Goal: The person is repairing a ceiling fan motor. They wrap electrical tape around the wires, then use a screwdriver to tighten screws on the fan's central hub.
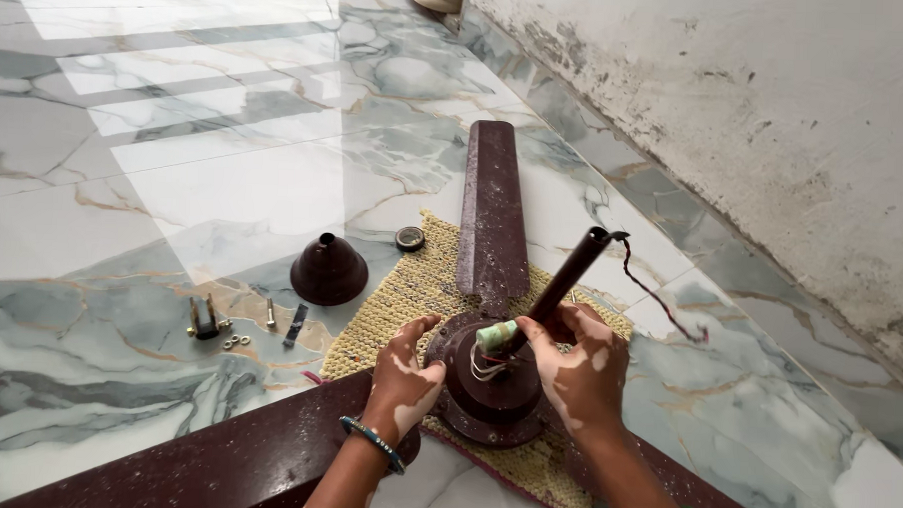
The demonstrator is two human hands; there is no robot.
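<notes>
Both hands (pixel 497 371) on fan motor (pixel 492 386)

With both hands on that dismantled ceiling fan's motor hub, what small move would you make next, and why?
Probably steady the motor hub with the left hand while the right hand eases the pale green capacitor aside. Its thin wires loop loosely beside the down rod, and the right fingers already pinch it, so a gentle shift seems safest.
</notes>
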